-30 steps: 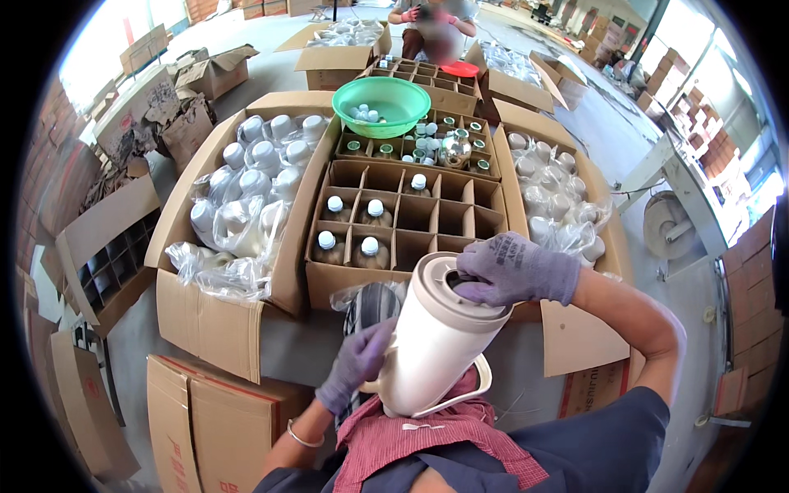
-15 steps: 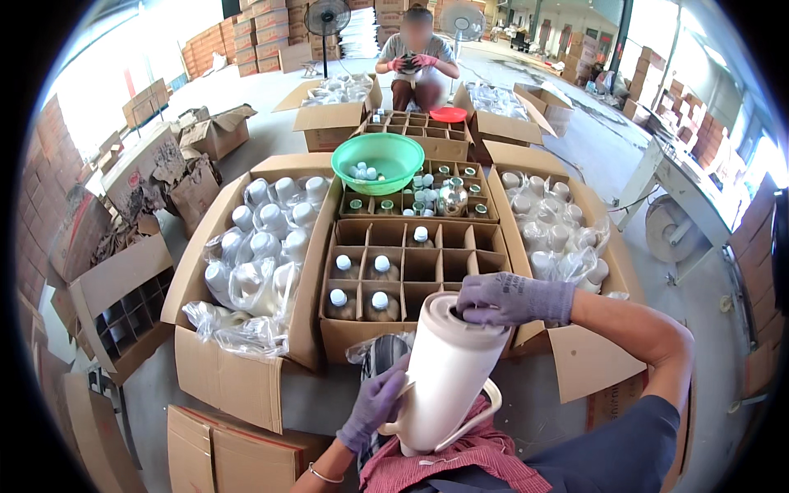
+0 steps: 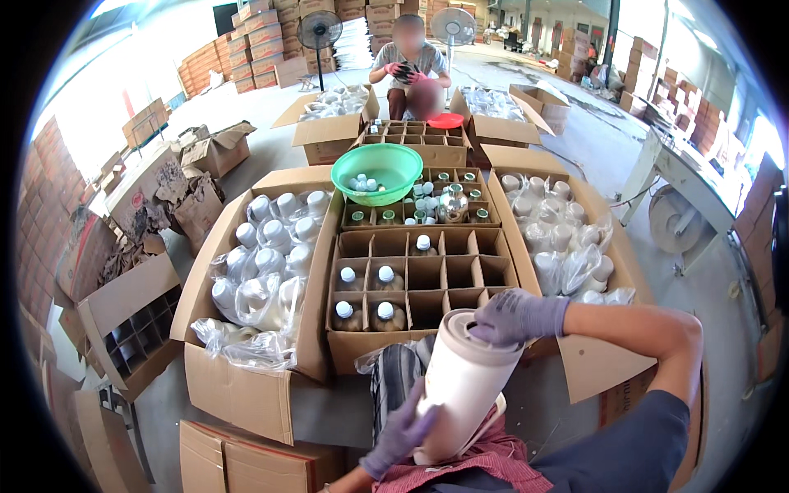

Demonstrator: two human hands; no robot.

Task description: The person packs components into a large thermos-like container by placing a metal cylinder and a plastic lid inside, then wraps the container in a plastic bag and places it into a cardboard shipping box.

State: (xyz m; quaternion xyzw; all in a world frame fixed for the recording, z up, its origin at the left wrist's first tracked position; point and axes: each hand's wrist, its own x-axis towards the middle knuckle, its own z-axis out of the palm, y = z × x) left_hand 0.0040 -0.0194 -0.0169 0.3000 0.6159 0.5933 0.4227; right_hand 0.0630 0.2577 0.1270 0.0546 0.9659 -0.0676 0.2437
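A large cream-white thermos jug (image 3: 468, 386) stands tilted on my lap, over a red checked cloth (image 3: 468, 471). My right hand (image 3: 518, 316), in a grey-purple glove, bends its fingers over the round lid (image 3: 468, 335) at the top; the fingertips are hidden in the recess there. My left hand (image 3: 403, 435), gloved alike, presses against the jug's lower left side, its fingers laid along the wall. Part of a pale handle (image 3: 496, 413) shows at the jug's right. Just beyond is a divided carton (image 3: 370, 341) holding several clear bottles with white caps (image 3: 385, 311).
Open cartons of plastic-wrapped white-topped items (image 3: 267, 261) flank the divided carton. Behind it, a green basin (image 3: 378, 156) with small caps rests on another divided carton (image 3: 485, 215) of glass bottles. A person in pink gloves (image 3: 411, 76) sits opposite. Flattened cardboard (image 3: 246, 456) lies at lower left.
The jug has shifted slightly down and right and turned, so its handle shows less. My left hand has moved from beside the handle to the jug's wall. My right hand stays at the lid.
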